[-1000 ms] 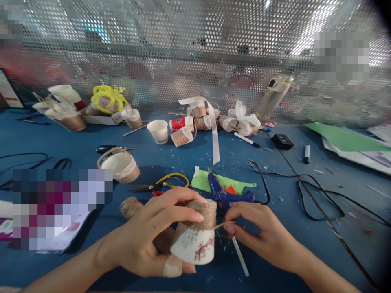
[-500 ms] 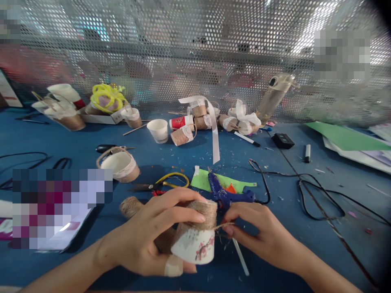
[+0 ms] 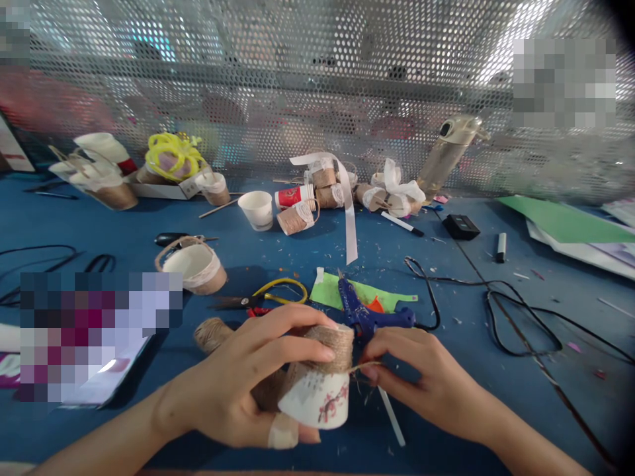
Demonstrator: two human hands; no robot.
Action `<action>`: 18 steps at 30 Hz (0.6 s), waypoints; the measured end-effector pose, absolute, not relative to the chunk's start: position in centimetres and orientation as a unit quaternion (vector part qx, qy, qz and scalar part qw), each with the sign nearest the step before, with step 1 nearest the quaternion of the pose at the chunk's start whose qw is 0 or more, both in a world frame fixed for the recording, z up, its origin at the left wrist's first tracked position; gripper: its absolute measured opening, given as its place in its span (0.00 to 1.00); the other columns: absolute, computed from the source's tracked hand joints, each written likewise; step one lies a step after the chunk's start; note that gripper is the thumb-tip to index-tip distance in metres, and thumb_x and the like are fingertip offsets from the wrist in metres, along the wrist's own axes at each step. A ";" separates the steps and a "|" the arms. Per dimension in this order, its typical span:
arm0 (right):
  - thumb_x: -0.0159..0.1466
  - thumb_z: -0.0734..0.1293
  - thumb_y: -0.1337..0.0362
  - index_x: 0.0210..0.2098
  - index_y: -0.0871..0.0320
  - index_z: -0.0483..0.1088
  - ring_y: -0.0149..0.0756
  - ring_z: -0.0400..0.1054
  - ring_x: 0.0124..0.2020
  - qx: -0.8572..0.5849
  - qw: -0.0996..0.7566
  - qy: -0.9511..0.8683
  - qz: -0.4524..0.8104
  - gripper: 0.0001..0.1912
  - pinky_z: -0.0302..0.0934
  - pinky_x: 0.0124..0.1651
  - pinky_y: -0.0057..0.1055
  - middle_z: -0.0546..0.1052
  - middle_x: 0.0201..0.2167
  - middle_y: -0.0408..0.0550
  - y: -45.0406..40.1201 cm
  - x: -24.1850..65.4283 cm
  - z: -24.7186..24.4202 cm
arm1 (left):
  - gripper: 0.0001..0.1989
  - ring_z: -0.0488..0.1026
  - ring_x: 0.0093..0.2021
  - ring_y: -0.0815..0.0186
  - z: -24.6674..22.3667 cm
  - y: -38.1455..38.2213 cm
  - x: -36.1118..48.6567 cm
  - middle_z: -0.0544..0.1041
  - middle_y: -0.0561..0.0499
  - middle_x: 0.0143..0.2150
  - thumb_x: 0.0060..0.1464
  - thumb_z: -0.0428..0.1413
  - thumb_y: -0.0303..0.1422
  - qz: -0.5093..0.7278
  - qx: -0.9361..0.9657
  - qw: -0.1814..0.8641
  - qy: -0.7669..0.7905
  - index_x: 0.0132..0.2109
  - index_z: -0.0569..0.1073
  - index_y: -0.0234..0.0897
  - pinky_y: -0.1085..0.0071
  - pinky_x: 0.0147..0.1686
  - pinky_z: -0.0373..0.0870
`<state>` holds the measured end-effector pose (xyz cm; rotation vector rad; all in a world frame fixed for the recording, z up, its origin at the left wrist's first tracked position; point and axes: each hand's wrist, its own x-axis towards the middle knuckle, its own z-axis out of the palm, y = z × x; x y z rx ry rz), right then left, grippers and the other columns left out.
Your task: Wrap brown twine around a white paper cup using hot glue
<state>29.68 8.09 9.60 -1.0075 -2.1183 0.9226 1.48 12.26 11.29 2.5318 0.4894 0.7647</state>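
Note:
My left hand [image 3: 253,380] is wrapped round an upturned paper cup [image 3: 317,400], white with a pink blossom print near its rim. Brown twine [image 3: 338,347] covers the upper part of the cup in close turns. The loose end of that twine is pinched between the thumb and fingers of my right hand [image 3: 409,370], just right of the cup. A band of tape circles my left thumb. Behind my right hand lies a blue glue gun [image 3: 370,317] on a green sheet [image 3: 325,291]. A twine roll [image 3: 211,334] sits partly hidden behind my left hand.
Yellow-handled scissors [image 3: 248,302] lie behind my left hand, beside a twine-handled cup [image 3: 196,268]. A white stick [image 3: 391,416] rests below my right hand. Black cable [image 3: 496,287] loops across the right. More cups [image 3: 256,210] and a bottle [image 3: 446,155] stand along the mesh panel [image 3: 278,86].
Almost nothing differs. Both hands keep their hold on the cup and twine, and the view has shifted very slightly.

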 end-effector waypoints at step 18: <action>0.70 0.66 0.65 0.38 0.56 0.70 0.26 0.66 0.32 -0.386 0.289 -0.801 0.354 0.03 0.60 0.37 0.24 0.74 0.31 0.40 8.1 29.6 9.6 | 0.30 0.71 0.58 0.54 11.3 12.2 1.5 0.69 0.39 0.59 0.53 0.63 0.47 0.272 0.920 0.221 0.178 0.58 0.65 0.41 0.60 0.55 0.74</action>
